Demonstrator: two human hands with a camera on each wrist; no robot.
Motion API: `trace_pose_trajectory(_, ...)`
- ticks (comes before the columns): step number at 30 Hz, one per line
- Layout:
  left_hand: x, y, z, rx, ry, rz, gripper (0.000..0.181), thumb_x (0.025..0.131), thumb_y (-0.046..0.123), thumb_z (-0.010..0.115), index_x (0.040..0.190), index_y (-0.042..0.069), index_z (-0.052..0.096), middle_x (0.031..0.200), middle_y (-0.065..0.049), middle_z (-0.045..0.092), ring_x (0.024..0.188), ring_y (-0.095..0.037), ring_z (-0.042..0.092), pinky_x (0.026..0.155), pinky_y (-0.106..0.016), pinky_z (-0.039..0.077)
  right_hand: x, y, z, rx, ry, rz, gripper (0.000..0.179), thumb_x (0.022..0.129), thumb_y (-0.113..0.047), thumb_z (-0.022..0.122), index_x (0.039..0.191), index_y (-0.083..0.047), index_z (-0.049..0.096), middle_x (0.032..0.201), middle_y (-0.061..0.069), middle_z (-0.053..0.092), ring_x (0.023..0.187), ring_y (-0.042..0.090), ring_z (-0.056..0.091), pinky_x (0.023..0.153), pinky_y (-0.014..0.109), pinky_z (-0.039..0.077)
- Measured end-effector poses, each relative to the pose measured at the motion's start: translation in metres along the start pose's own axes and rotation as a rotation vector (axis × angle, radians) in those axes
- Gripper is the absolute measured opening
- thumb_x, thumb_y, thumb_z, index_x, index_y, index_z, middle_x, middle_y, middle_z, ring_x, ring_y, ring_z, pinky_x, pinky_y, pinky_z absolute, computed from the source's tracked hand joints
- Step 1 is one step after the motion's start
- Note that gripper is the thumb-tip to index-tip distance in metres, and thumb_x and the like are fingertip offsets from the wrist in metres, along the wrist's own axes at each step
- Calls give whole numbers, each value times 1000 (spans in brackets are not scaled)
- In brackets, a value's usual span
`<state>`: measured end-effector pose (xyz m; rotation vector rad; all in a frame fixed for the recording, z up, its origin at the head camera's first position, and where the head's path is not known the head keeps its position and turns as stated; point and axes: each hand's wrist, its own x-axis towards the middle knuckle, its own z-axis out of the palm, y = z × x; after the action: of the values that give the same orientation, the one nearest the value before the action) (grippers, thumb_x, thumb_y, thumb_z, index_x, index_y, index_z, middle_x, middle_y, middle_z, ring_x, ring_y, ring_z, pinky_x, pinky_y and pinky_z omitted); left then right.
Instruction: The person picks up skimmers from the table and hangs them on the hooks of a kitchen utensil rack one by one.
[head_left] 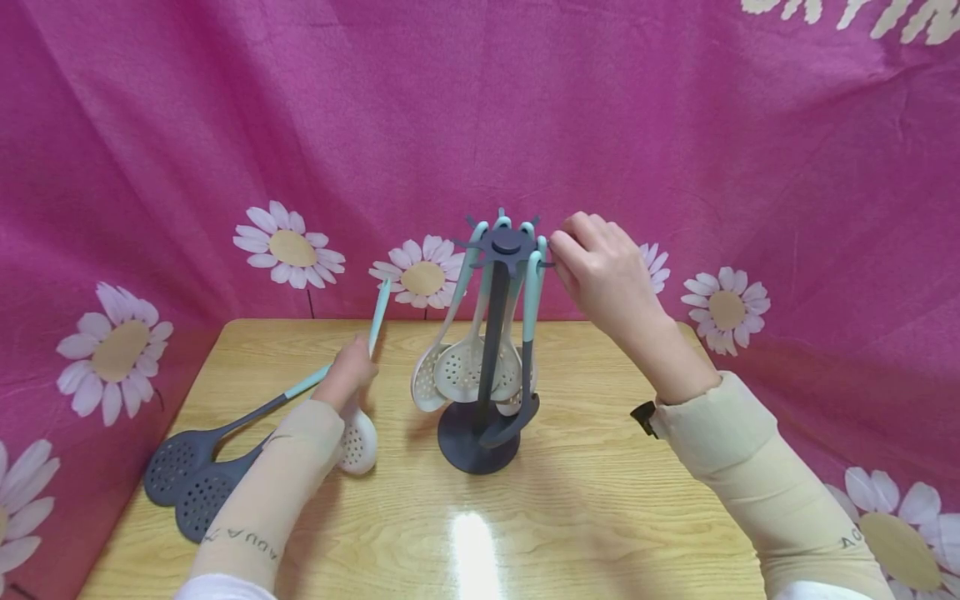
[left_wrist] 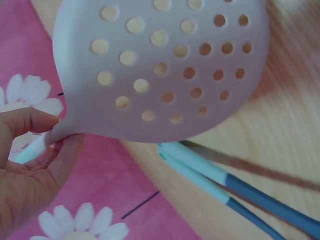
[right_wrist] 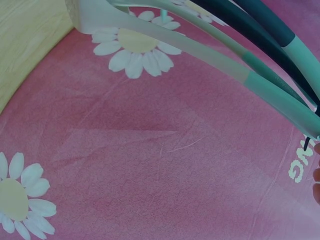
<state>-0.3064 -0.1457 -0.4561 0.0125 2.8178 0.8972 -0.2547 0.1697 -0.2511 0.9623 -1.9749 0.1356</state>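
Note:
My left hand (head_left: 349, 372) pinches a white skimmer (left_wrist: 155, 131) at its neck, where the mint handle begins. The skimmer's round, hole-dotted head points down toward the table in the head view, its handle slanting up. Just right of it stands a dark grey utensil stand (head_left: 495, 333) on a round base, with several mint-handled utensils hanging from its hooks. My right hand (head_left: 603, 262) has its fingers bent at the stand's right hooks, near the loop of a hanging handle (right_wrist: 275, 97); I cannot tell whether they grip a hook.
Two dark grey skimmers with mint handles, the farther one (head_left: 180, 462) and the nearer one (head_left: 206, 500), lie on the wooden table (head_left: 600, 492) at left, partly behind my left forearm. A dark ladle (head_left: 517, 427) hangs at the stand's front right. A pink flowered cloth (head_left: 375, 108) rises behind.

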Motion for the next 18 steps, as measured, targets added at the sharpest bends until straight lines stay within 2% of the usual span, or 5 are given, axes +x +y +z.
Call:
trace_pose_trajectory(4,-3,8,-5,-25,37,32,65,79,-3,52,135,-9,19,114,-37,49,106,-46,50,90,-51,42,0,0,0,8,5,1,7,83,4,52,78,1,51,74,12,47,61,26,43,51,32,34)
trace_pose_trajectory(7,-5,13,-10,-31,82,80,60,78,-4,52,131,-7,25,101,-34,54,93,-42,55,80,-49,46,0,0,0,10,1,0,7,83,4,52,77,1,51,74,12,47,61,25,43,51,31,34)
trace_pose_trajectory(10,-9,18,-15,-45,128,150,44,75,-6,52,115,-4,33,80,-23,54,71,-34,54,62,-43,46,0,0,0,2,-9,0,7,83,4,52,78,1,50,74,12,47,60,25,43,51,31,34)
trace_pose_trajectory(12,-11,21,-18,-65,153,203,40,73,-7,51,108,-2,35,74,-17,52,65,-29,50,57,-38,43,0,0,-1,-2,-15,0,7,84,4,51,78,1,50,74,12,46,61,25,42,51,31,34)
trace_pose_trajectory(18,-19,28,-25,-135,228,352,36,72,-10,49,106,-1,39,86,-21,56,74,-30,53,64,-41,46,0,0,-1,1,-13,2,7,84,5,50,78,1,50,74,11,47,61,25,42,51,31,34)
